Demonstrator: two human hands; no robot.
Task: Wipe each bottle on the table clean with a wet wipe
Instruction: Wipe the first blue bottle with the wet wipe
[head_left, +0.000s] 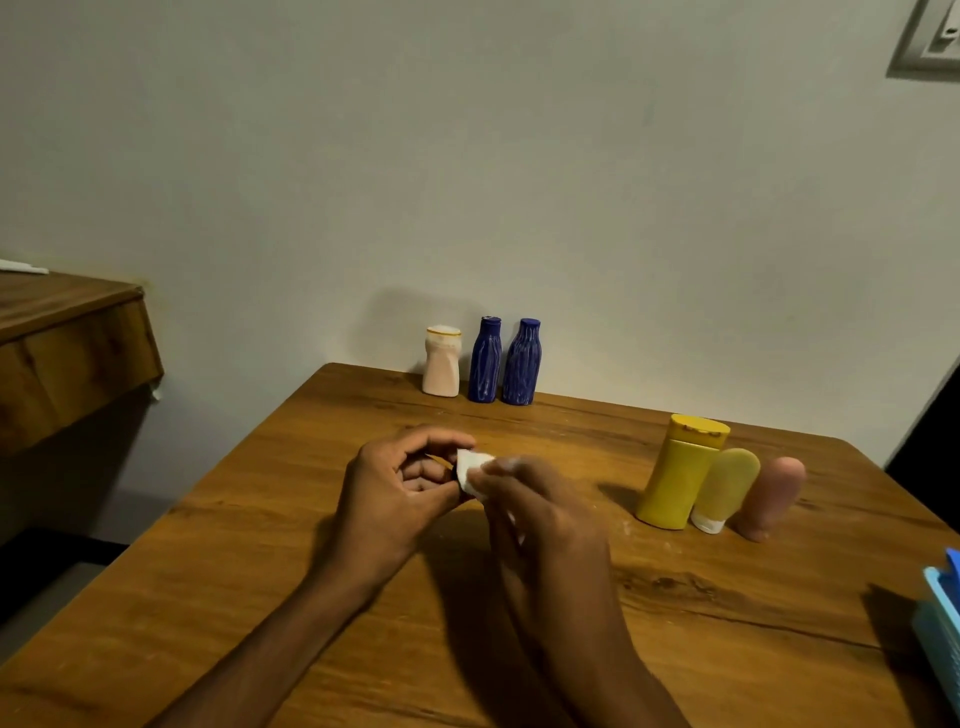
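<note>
Head view: my left hand (400, 483) and right hand (540, 514) meet over the middle of the counter (260, 545), both grips pinching the folded white wet wipe (471, 467) between them. Along the wall stand a pale bottle (441, 361) and two blue bottles (484, 359) (521, 362), upright. To my right, the yellow bottle (678, 473), yellow tube (724, 488) and pink tube (771, 496) stand leaning. No label is readable

The wet wipe (474, 467) is white, and the table (727, 623) is warm brown with dark wood grain. At the back stand a pale pink-white bottle (441, 362) with a thin gold ring and two deep blue ribbed bottles (485, 359) (522, 362). To the right stand a mustard-yellow bottle (678, 473), a paler yellow tube (724, 488) with a white cap and a dusty pink tube (771, 496); the basket (943, 623) at the edge is light blue.
</note>
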